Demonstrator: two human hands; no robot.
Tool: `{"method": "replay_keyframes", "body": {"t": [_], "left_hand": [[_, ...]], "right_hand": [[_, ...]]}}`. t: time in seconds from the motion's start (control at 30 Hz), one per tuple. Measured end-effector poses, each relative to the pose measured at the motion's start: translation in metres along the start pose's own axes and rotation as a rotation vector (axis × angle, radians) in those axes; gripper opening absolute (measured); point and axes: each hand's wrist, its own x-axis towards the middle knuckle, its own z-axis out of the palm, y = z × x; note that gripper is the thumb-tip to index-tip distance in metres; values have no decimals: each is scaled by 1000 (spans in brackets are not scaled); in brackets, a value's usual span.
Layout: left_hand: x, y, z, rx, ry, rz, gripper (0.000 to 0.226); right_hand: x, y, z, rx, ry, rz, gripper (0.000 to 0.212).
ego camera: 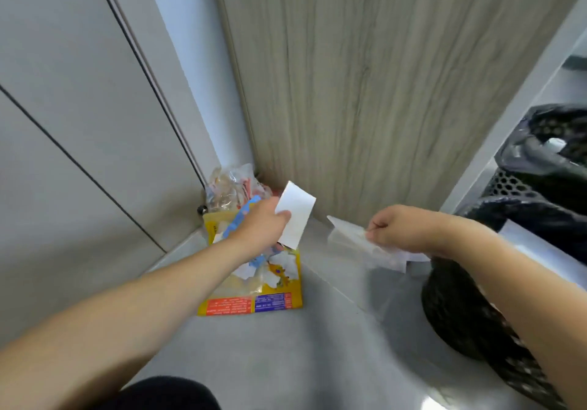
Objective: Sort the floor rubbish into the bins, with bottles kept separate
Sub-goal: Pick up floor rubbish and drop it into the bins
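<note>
My left hand [259,225] pinches a white slip of paper [297,214] above a yellow printed plastic bag [276,295] that lies on the grey floor. Behind the bag, in the corner, sits a crumpled clear wrapper pile [230,187]. My right hand [397,230] grips a piece of white and clear plastic film [352,241], held over the floor just left of a black mesh bin [470,317]. A second black mesh bin with a black liner [546,162] stands farther back at the right. No bottle shows.
A wood-grain panel [365,76] and a grey cabinet door [79,107] meet at the corner. A white ledge or frame [508,123] runs beside the bins. My dark-clad knee [165,393] shows at the bottom edge.
</note>
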Motion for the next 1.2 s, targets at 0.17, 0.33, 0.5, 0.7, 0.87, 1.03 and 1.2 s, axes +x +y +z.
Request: {"method": "replay_keyframes", "body": {"t": [0.17, 0.33, 0.5, 0.7, 0.87, 1.03, 1.2], "left_hand": [[-19, 87, 35, 76, -322, 70, 18], [-30, 159, 75, 209, -575, 31, 19], [-35, 218, 115, 223, -478, 140, 13], [-24, 223, 153, 57, -447, 123, 14], [-17, 215, 173, 20, -479, 47, 25], [-13, 216, 192, 115, -530, 65, 15], [-9, 212, 212, 68, -591, -27, 23]], "right_hand": [[-53, 34, -52, -180, -36, 105, 17], [-92, 98, -95, -233, 30, 285, 19], [-107, 153, -105, -302, 124, 346, 14], [-106, 190, -90, -62, 116, 462, 17], [-90, 205, -72, 111, 122, 463, 37], [-80, 215, -73, 182, 224, 447, 35], [-77, 218, -68, 151, 218, 434, 29]]}}
